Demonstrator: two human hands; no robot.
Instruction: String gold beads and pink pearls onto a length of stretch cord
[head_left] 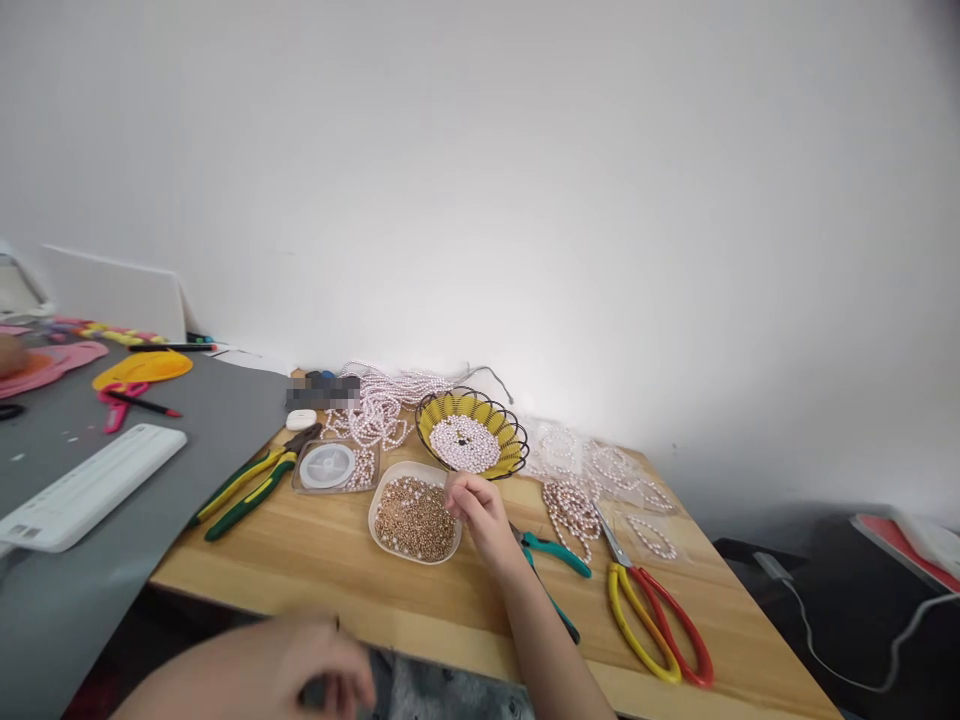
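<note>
Right hand (478, 507): grip pinched closed; any held item indiscernible. Left hand (326, 663): blurred, grip state cannot be determined. Tray (409, 471), right rim partly hidden by right hand: contains gold and white beads (412, 520). Basket (515, 455), behind tray: contains pink beads (463, 445).

The gold beads (412, 520) look glossy and metallic, their tray (405, 470) smooth plastic, the table (337, 570) smooth wood.

The bowl (383, 482) is cream, its beads (415, 522) mostly gold.
</note>
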